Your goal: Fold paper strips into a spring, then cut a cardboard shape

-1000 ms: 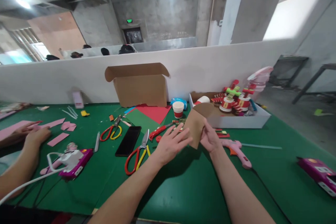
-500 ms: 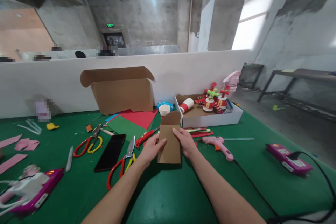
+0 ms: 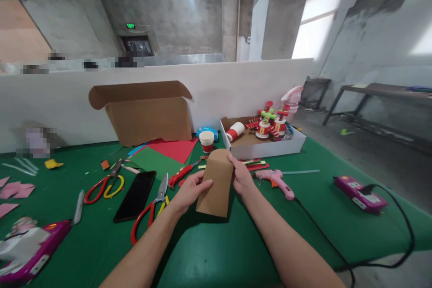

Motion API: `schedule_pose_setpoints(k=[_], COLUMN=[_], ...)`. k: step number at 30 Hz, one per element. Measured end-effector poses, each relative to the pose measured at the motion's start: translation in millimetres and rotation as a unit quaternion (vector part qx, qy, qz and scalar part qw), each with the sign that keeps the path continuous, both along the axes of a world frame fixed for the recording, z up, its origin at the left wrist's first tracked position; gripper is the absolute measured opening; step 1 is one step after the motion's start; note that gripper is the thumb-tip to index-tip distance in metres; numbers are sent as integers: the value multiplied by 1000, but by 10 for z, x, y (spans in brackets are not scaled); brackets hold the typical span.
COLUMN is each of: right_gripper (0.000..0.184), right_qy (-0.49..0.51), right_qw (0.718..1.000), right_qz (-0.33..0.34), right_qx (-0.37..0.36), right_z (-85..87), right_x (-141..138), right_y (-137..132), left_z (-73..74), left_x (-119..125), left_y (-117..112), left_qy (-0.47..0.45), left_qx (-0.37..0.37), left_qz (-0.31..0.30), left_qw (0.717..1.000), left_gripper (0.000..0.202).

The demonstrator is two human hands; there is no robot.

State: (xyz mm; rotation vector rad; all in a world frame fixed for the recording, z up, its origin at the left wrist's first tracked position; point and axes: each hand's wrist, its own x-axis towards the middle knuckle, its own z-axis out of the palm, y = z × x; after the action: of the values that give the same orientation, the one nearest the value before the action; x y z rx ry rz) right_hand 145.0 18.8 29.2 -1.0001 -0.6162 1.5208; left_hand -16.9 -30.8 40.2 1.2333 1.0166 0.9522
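A brown cardboard piece [image 3: 216, 184] with a rounded, creased top end is held above the green table, tilted a little to the right. My left hand [image 3: 192, 189] pinches its left edge, thumb on the front face. My right hand [image 3: 241, 173] grips its upper right edge by the rounded end; some fingers are hidden behind it. Just left of my left hand lie a red-handled cutter [image 3: 182, 176] and red-and-yellow-handled scissors [image 3: 155, 207]. A pink glue gun [image 3: 278, 182] rests right of my right hand. Behind the cardboard stands a red-and-white paper cup [image 3: 206, 141].
A white box [image 3: 266, 149] holds paper-cup figures at the back right. An open brown carton [image 3: 148, 119] stands behind coloured paper sheets [image 3: 162, 159]. A black phone [image 3: 135, 196], second scissors [image 3: 108, 184] and purple power strips [image 3: 359, 193] lie around; the gun's cable runs right.
The cardboard has turned clockwise, its bottom swinging left, and its rounded end looks flatter. My right hand has moved up its edge. The whole view has shifted slightly right.
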Motion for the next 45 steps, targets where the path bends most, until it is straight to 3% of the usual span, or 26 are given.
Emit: schedule_pose_setpoints(k=[5,12,15,19,23,29,35,41,45], right_gripper=[30,40,42,45,48,50,50,52,50], right_qy=[19,-150,-169,-151,-143,-130,-173,-154,-176], right_qw=[998,968,952,951,935,928,918,917,911], right_qz=[64,140,207,223,285,295,332,344,353], right_qx=[15,142,148,154,156,187,128,131,121], right_z=[12,-7,14,59,71,-2,-44,-34,-43], right_x=[-26,0,-10,-57,-74,-65,-67,-44,-37], right_y=[-33,-62,-97,-172,-226,-190,-191,-200,-185], left_z=[-45,-25,-1,-9,-9,27,-24,-40,-98], left_x=[-27,-92,-97,-87,-74,-50,-87,-94,-119], left_y=[37,85,86,101,102,75,131,144,194], left_qy=[-29,-42,-59,-83,-113,-181,-170,-192,-200], left_qx=[5,12,-8,4,8,-5,0,-32,-18], left_qz=[32,72,101,153,186,172,238,217,274], left_qw=[999,996,993,985,976,968,956,957,941], left_gripper=[54,53,53,55,57,52,51,52,49])
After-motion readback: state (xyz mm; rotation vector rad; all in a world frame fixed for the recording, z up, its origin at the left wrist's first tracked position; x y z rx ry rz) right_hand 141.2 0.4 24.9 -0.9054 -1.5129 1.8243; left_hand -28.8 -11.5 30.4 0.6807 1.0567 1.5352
